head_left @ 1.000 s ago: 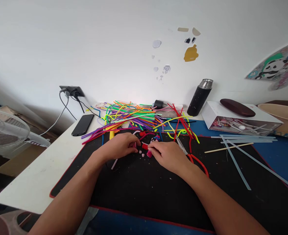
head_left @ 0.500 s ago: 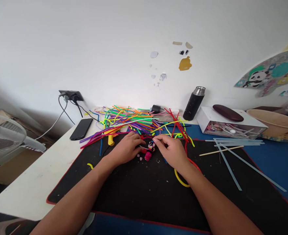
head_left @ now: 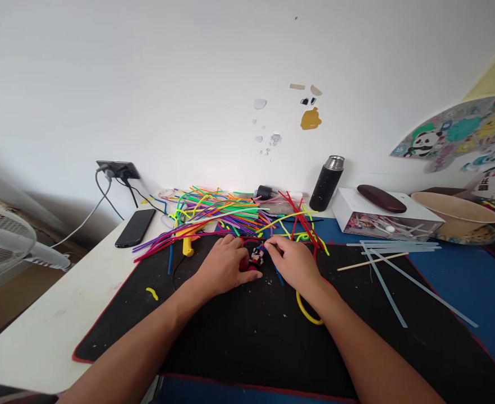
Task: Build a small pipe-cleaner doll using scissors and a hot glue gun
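Head camera shows two bare hands meeting over a black mat [head_left: 247, 342], a smooth flat sheet edged in red and flecked with pale crumbs. Between them sits a small figure [head_left: 257, 256], a lumpy, dark and pinkish thing whose finer details are too small to read. The left hand [head_left: 228, 266] arches over it from one side, thumb stretched away from the bent fingers, partly covering a rounded red piece [head_left: 244, 262] beside the figure. The right hand [head_left: 287, 258] has thumb and forefinger drawn together at the figure's other side; I cannot tell whether they pinch anything.

Behind the hands spreads a tangle of thin, bendy stems [head_left: 226, 210] in purple, green, orange and yellow. A yellow glue gun [head_left: 188, 244] of hard, shiny plastic lies at the near left of this heap, and a short, curved yellow scrap [head_left: 152, 293] rests nearer the mat's left edge. By the right wrist bends a thick yellow loop [head_left: 306, 310]. Farther right, straight, translucent strips [head_left: 384, 286] cross a slim pale wooden stick [head_left: 371, 262]. A flat, glossy black phone [head_left: 135, 228] lies on the white counter [head_left: 62, 320].
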Tool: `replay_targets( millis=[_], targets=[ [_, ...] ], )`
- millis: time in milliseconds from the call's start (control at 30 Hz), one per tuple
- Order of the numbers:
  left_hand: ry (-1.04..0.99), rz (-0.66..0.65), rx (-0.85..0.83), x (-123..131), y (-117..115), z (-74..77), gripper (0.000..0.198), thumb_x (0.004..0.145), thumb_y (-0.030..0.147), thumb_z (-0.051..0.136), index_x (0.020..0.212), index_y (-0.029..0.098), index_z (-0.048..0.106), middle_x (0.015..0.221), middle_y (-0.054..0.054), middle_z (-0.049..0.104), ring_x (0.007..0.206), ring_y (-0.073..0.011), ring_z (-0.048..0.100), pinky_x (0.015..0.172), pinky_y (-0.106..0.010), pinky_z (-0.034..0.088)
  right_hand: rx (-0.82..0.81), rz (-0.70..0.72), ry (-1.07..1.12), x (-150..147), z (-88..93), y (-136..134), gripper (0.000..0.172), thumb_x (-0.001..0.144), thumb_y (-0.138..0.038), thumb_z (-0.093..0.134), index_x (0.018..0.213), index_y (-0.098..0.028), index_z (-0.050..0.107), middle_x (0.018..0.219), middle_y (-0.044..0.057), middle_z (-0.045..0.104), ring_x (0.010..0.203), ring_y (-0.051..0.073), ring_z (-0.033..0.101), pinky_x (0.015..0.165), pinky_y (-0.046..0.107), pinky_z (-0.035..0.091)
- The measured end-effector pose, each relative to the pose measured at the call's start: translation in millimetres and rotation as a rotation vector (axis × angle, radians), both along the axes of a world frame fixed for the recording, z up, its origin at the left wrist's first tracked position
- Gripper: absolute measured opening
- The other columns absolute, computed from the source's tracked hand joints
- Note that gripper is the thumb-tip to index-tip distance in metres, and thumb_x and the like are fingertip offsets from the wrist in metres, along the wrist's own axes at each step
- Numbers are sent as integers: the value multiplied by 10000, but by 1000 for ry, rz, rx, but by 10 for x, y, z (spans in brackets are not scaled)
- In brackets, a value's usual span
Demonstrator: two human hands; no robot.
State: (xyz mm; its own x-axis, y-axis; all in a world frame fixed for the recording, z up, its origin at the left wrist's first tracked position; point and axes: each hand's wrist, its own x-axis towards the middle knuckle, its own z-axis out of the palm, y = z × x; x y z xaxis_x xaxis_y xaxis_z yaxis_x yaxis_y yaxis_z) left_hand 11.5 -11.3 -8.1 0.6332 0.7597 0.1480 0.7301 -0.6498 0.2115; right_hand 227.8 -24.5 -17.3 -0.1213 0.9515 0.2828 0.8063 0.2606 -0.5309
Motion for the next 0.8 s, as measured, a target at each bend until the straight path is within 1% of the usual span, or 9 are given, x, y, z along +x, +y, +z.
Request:
replay_targets(
  millis=[100,267,500,600,700,800],
  targets=[
    [36,8,35,23,-19,-12,422,898,609,743,812,196,714,949,-73,664,992,-291,575,856,-425,431,-11,-8,-11,-10,-8,-1,185,1036,-320,597,1032,-262,773,857,21,817,810,237,753,686,299,421],
    [68,7,36,68,-46,-27,312,903,481,758,770,207,690,895,-62,669,968,-287,581,836,-414,424,-6,-14,-12,-16,-13,-4,176,1033,-317,606,1028,-262,773,862,17,818,812,241,753,687,304,418],
    [48,40,30,95,-50,-40,236,898,384,735,762,198,683,854,-70,680,950,-294,595,847,-420,437,7,-9,10,-16,-20,-7,195,1030,-321,587,1014,-266,773,788,12,788,747,232,723,675,304,407],
    [-24,47,-3,81,-28,-55,210,886,340,732,738,202,678,828,-61,682,921,-283,602,833,-413,439,16,-9,55,-14,-20,-5,213,1024,-328,575,1006,-260,776,751,13,768,702,221,701,664,298,410],
    [-160,55,-61,45,1,-61,213,879,321,731,714,204,662,795,-45,674,871,-256,609,817,-393,443,34,-4,132,-10,-14,-4,236,1019,-351,565,978,-252,775,717,12,746,663,207,676,645,292,411],
    [-294,99,-116,-12,27,-50,232,890,326,718,704,205,651,799,-36,665,848,-234,608,803,-372,442,46,-13,250,-4,-1,-2,274,1017,-401,556,944,-243,768,678,2,713,605,187,627,599,286,395]
  ],
)
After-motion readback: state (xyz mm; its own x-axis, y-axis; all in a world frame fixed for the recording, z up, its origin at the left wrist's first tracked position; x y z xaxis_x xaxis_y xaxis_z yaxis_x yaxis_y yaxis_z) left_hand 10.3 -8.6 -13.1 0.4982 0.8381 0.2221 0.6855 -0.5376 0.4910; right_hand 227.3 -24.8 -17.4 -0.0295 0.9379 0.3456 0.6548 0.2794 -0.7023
